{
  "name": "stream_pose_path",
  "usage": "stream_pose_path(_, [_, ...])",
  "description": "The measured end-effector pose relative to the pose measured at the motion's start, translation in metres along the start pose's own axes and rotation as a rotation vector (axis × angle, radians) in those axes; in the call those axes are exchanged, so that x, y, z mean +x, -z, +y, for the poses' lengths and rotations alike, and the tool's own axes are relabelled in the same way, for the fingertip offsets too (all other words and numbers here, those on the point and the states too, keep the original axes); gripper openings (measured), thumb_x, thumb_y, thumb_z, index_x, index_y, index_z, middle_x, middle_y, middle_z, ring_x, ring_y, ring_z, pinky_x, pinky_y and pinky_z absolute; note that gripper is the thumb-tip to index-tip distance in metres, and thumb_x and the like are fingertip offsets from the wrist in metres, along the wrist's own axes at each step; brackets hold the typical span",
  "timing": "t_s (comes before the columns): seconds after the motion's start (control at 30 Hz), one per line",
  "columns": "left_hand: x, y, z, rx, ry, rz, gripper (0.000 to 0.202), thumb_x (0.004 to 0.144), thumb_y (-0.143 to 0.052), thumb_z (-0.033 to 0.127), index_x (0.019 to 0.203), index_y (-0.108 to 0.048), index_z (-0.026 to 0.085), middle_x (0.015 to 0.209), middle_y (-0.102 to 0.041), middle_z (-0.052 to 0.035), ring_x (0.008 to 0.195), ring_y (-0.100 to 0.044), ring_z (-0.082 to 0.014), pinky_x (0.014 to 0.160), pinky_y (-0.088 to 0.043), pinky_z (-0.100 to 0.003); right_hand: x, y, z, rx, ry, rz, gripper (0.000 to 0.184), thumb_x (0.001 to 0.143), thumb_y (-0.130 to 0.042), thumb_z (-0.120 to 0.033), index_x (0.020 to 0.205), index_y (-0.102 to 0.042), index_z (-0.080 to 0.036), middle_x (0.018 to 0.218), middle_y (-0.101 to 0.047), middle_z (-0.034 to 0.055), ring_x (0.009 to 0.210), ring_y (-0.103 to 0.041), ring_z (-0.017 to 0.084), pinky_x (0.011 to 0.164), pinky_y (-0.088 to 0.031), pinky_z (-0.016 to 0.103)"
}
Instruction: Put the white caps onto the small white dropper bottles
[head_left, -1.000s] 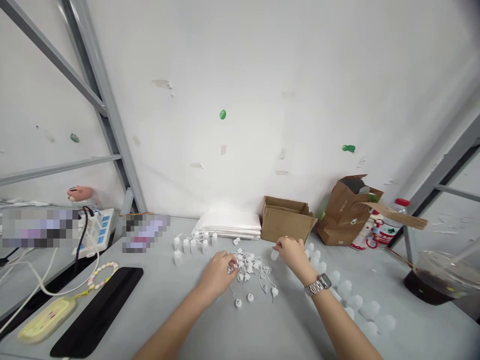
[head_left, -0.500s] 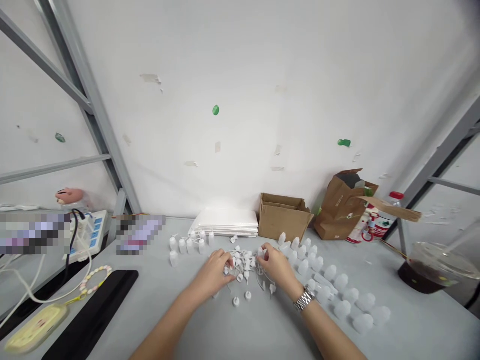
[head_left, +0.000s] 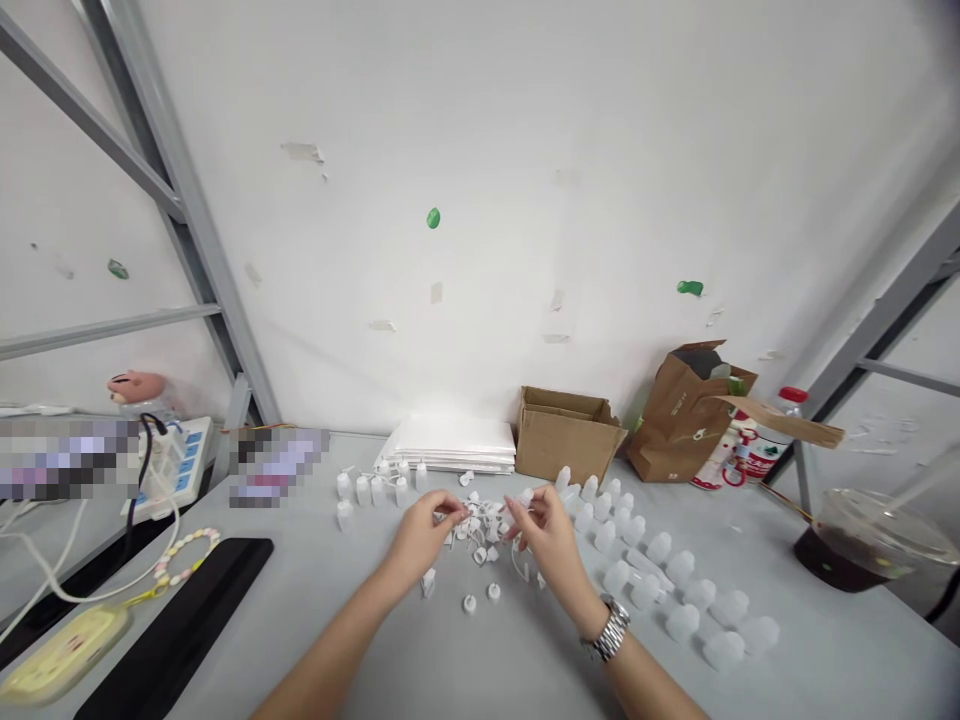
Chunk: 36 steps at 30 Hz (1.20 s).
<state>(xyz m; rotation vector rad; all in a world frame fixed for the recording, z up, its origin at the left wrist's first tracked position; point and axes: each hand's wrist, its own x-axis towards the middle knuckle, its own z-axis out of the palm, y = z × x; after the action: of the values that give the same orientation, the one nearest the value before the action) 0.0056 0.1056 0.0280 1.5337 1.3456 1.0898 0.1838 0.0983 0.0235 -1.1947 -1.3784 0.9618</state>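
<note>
My left hand and my right hand are raised just over a heap of small white caps on the grey table. The left fingers pinch a small white cap. The right fingers pinch a small white piece near a little bottle; what it is I cannot make out. To the right lie rows of small translucent bottles without caps. A short row of capped bottles stands to the left of the heap. A few loose caps lie nearer to me.
Behind the heap are a stack of white sheets, an open cardboard box and a brown paper bag. A cup with a dark drink stands at right. A power strip, cables and a black pad lie at left.
My right hand came back from the bottle rows by the box to the cap heap. Both hands then lifted slightly, each pinching a small piece. The camera shifted a little.
</note>
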Motion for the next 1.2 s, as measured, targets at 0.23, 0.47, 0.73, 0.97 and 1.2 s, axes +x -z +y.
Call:
stream_pose_path(0.23, [-0.002, -0.001, 0.007, -0.396, 0.203, 0.026, 0.029, 0.064, -0.060, 0.041, 0.081, -0.055, 0.018, 0.073, -0.070, -0.0068, 0.076, -0.066, -0.0238, 0.066, -0.045, -0.032, -0.010, -0.015, -0.001, 0.058, 0.026, -0.209, 0.032, 0.075, -0.055, -0.041, 0.095, -0.057, -0.016, 0.070, -0.055, 0.0002, 0.058, -0.050, 0.013, 0.055, -0.041, 0.025])
stream_pose_path(0.47, [-0.008, -0.005, 0.009, -0.609, 0.244, -0.062, 0.033, 0.062, -0.067, 0.039, 0.083, -0.065, 0.013, 0.092, -0.070, -0.0106, 0.090, -0.062, -0.0226, 0.082, -0.043, -0.031, -0.017, -0.022, -0.004, -0.122, -0.024, -0.172, 0.025, 0.072, -0.059, -0.038, 0.080, -0.064, -0.015, 0.065, -0.059, 0.0010, 0.056, -0.047, 0.013, 0.053, -0.036, 0.023])
stream_pose_path(0.73, [-0.012, -0.010, 0.014, -0.599, 0.202, -0.032, 0.029, 0.062, -0.068, 0.040, 0.077, -0.066, 0.015, 0.080, -0.072, -0.0076, 0.077, -0.064, -0.0207, 0.075, -0.045, -0.031, -0.018, -0.026, 0.000, 0.008, -0.093, -0.230, 0.026, 0.070, -0.060, -0.037, 0.082, -0.062, -0.015, 0.058, -0.056, -0.0019, 0.048, -0.049, 0.012, 0.048, -0.040, 0.023])
stream_pose_path(0.97, [-0.013, -0.012, 0.016, -0.553, 0.149, -0.133, 0.034, 0.068, -0.063, 0.041, 0.088, -0.068, 0.015, 0.095, -0.070, -0.0093, 0.094, -0.060, -0.0237, 0.086, -0.042, -0.033, -0.017, -0.022, 0.003, -0.195, 0.013, -0.040, 0.022, 0.070, -0.061, -0.036, 0.076, -0.062, -0.015, 0.066, -0.058, 0.0012, 0.059, -0.051, 0.015, 0.055, -0.041, 0.025])
stream_pose_path(1.2, [-0.014, -0.010, 0.014, -0.692, 0.174, -0.229, 0.032, 0.069, -0.063, 0.037, 0.092, -0.068, 0.014, 0.104, -0.066, -0.0113, 0.102, -0.056, -0.0245, 0.094, -0.036, -0.035, -0.032, -0.022, -0.003, -0.483, 0.416, -0.019, 0.018, 0.083, -0.045, -0.019, 0.097, -0.056, -0.020, 0.082, -0.057, 0.0050, 0.067, -0.055, 0.016, 0.062, -0.048, 0.028])
